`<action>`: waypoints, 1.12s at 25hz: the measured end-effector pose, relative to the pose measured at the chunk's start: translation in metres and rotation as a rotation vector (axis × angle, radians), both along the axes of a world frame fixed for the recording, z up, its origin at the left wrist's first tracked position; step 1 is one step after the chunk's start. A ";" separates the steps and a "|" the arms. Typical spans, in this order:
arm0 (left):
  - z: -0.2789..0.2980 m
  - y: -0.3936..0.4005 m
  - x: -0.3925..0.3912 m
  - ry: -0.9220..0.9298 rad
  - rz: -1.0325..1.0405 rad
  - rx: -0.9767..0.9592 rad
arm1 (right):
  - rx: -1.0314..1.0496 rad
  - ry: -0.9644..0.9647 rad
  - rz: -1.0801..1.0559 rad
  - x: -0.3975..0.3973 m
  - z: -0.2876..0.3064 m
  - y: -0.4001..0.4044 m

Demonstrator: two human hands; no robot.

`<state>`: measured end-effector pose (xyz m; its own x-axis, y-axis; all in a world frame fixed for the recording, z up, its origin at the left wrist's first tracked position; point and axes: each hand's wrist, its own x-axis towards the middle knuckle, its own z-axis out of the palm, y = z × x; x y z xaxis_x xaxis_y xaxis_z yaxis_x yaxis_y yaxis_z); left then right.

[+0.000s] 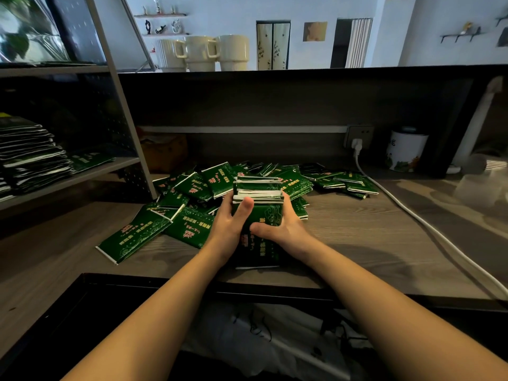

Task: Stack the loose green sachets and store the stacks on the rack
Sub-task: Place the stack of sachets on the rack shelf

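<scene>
Both hands clasp one stack of green sachets [259, 207] above the wooden desk, white edges showing on top. My left hand [229, 225] presses its left side, thumb over the top. My right hand [283, 228] holds the right side, thumb across the front. Behind and to the left lies a loose pile of green sachets [192, 193], more spread to the right [343, 182]. One sachet lies flat under my hands [257, 257]. On the grey rack [90, 171] at the left, stacked sachets [30, 158] fill the lower shelf.
A white cable [428, 226] runs from a wall socket [357, 138] across the desk's right side. A white tin [404, 152] stands at the back right. Three cream mugs [203, 53] sit on the raised ledge. A dark tray edge [137, 281] borders the desk front.
</scene>
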<state>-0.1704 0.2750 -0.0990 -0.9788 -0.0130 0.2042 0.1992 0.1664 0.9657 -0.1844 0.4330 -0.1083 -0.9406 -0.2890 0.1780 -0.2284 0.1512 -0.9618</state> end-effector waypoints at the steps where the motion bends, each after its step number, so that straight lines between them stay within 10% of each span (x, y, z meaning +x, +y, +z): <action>1: 0.000 0.000 -0.001 -0.026 -0.008 0.039 | -0.009 -0.004 -0.020 0.000 0.001 -0.001; 8: 0.025 -0.004 0.013 -0.065 -0.280 0.206 | -0.347 -0.212 0.035 0.006 0.032 -0.011; 28: 0.062 -0.154 0.083 -0.220 -0.129 0.432 | -0.178 -0.329 0.277 0.045 0.080 -0.167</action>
<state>-0.0878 0.1211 -0.0372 -0.9973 0.0735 -0.0044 -0.0242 -0.2707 0.9624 -0.1396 0.2659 -0.0282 -0.8469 -0.5296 -0.0477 0.0852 -0.0465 -0.9953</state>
